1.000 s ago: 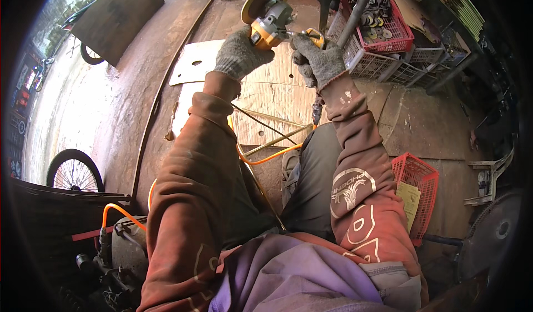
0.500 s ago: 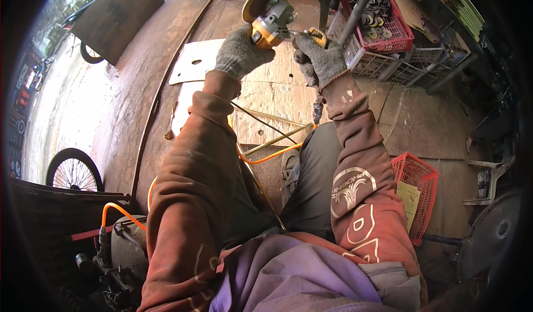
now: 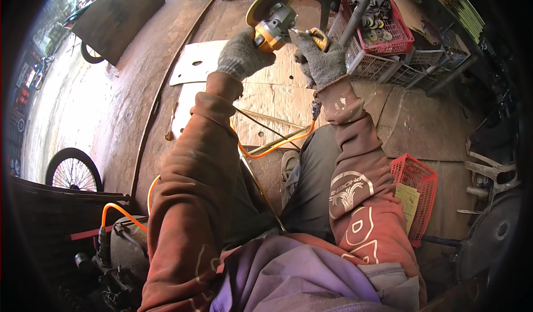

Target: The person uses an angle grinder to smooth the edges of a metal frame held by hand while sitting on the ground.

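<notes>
In grey knit gloves, both hands are stretched out far in front of me. My left hand [image 3: 246,55] is wrapped round an angle grinder [image 3: 271,33] with a yellow body and grey gear head. Its round disc [image 3: 271,5] tilts up on the far side. Just to the right, my right hand [image 3: 321,62] grips a yellow air blow gun [image 3: 318,38], its tip close to the grinder's head. From a dark fitting below that hand hangs an orange hose [image 3: 266,155], running back toward my left. Glove fingers hide the tool handles.
Pale cardboard [image 3: 272,98] lies beneath my hands with metal rods [image 3: 261,187] across it. Far right, a red crate [image 3: 393,34] of discs and parts sits on grey crates [image 3: 366,62]. A red basket [image 3: 425,201] stands near right. A wheel [image 3: 74,170] and a compressor-like machine [image 3: 129,240] are left.
The grinder and my left hand have shifted slightly right, nearer the blow gun. The orange hose below my right hand has swung a little.
</notes>
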### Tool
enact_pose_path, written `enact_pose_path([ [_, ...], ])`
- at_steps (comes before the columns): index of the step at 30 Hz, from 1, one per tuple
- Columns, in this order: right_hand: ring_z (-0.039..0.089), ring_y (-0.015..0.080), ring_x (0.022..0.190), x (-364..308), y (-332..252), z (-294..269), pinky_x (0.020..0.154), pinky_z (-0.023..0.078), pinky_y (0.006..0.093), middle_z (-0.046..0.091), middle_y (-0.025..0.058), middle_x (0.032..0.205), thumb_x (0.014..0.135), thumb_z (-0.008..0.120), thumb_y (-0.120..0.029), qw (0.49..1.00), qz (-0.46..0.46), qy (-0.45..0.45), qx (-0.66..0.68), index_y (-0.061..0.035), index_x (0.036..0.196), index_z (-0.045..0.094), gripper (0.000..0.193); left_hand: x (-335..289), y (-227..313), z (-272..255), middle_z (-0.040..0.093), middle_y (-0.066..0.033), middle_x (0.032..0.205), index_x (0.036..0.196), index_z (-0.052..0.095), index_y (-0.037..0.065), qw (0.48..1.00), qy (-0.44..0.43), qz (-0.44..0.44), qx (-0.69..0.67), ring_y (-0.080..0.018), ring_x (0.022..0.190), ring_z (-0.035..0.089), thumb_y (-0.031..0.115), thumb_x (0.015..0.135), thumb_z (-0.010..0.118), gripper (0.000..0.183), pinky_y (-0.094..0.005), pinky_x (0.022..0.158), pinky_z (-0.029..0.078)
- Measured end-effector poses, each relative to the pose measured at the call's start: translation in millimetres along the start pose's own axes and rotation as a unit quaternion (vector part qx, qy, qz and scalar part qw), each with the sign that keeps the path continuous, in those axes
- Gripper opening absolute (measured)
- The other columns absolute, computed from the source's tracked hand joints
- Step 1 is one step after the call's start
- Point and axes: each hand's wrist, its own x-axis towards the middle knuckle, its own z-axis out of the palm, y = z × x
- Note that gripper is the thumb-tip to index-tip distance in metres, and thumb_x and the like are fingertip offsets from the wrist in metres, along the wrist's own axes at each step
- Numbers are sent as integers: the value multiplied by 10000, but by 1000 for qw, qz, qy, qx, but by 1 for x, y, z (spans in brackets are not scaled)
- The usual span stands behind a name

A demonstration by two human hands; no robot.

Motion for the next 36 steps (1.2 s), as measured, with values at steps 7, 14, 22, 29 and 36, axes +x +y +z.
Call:
enact_pose_path([
  [7,573,50,557,4,4,-2,479,408,228,673,-3,730,985,830,-300,999,-10,22,28,-95,1079,765,234,-2,5,-2,790,-175,1058,1209,729,70,998,-27,8,49,-352,1009,758,324,735,904,565,-441,903,586],
  [14,498,69,422,3,-1,-9,352,327,236,684,57,716,980,828,-238,995,82,-32,37,-111,1048,732,174,-4,4,-8,792,-163,1050,1217,723,78,999,-34,-5,13,-330,1006,763,307,738,902,561,-430,910,588],
  [22,559,82,499,17,24,-15,428,392,240,699,36,754,976,822,-283,996,70,-50,17,-120,1022,761,181,7,-47,9,792,-177,1052,1242,707,60,997,23,64,-18,-333,990,770,289,731,901,593,-444,899,598],
  [29,650,116,602,38,55,6,564,536,304,732,54,735,876,864,-283,996,-53,-66,11,-49,844,752,261,44,-89,15,725,-55,1185,1313,641,61,982,-20,103,-157,-187,1061,686,24,848,820,500,-356,888,574],
  [36,691,131,666,16,26,2,607,564,323,740,80,761,918,833,-273,997,-31,-72,3,-36,914,755,250,45,-91,6,763,-76,1146,1325,669,19,994,-36,83,-59,-184,980,704,147,846,887,542,-368,872,567],
])
